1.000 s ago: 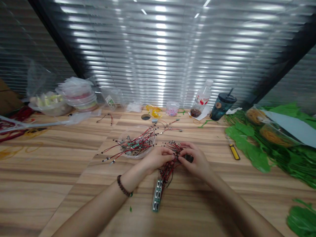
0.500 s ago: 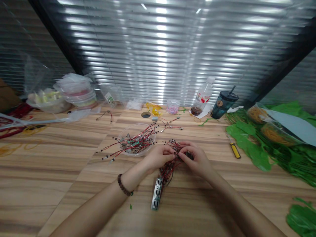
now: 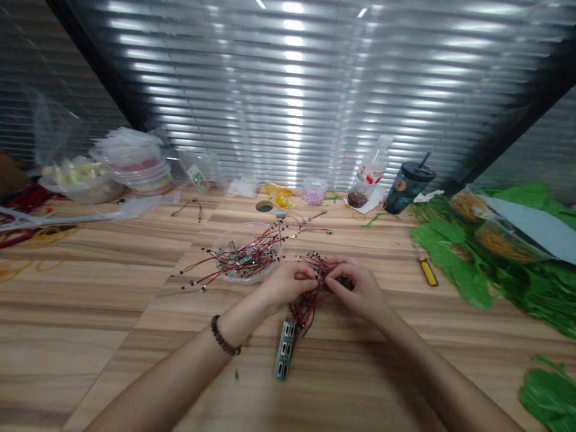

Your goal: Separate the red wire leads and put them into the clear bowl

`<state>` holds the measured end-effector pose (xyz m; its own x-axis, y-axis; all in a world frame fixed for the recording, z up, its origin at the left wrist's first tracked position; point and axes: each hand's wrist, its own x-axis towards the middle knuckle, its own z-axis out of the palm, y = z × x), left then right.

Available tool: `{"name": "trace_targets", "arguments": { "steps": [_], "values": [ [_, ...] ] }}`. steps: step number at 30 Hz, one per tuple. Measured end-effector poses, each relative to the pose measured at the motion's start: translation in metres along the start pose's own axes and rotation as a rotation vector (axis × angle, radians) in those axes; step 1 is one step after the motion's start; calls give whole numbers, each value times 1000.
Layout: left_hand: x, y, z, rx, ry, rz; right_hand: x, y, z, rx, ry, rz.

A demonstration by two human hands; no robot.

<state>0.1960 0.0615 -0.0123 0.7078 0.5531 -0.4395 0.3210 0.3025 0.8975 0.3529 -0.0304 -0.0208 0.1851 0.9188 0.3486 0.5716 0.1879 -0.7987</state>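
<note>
A bundle of thin red and black wires (image 3: 304, 309) with small dark ends lies on the table beneath both hands. My left hand (image 3: 291, 284), a beaded bracelet at its wrist, pinches at the bundle with thumb and forefinger. Opposite it, thumb and fingers of my right hand (image 3: 355, 282) close on the same wires, the tips almost meeting the left ones. The exact piece between the fingertips is too small to make out. Toward me from the bundle lies a green circuit board strip (image 3: 284, 350) with metal sockets.
Left of the hands, a clear round tub (image 3: 220, 235) holds more wired parts, several sticking out over its rim. A yellow-handled screwdriver (image 3: 427, 271) and green artificial leaves (image 3: 454, 258) lie to the right. Behind stand a bottle (image 3: 369, 171) and a dark tumbler (image 3: 407, 187).
Both hands stay pinched at the wires with hardly any movement. The whole view has shifted slightly, and the board strip shows its sockets at a slightly different angle.
</note>
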Motion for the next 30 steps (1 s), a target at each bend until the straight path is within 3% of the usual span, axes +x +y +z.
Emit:
{"name": "trace_targets", "arguments": {
  "steps": [16, 30],
  "values": [
    [-4, 10, 3, -11, 5, -71, 0, 3, -2, -74, -43, 0],
    [-1, 5, -1, 41, -40, -37, 1, 2, -1, -37, -63, -19]
  ]
}}
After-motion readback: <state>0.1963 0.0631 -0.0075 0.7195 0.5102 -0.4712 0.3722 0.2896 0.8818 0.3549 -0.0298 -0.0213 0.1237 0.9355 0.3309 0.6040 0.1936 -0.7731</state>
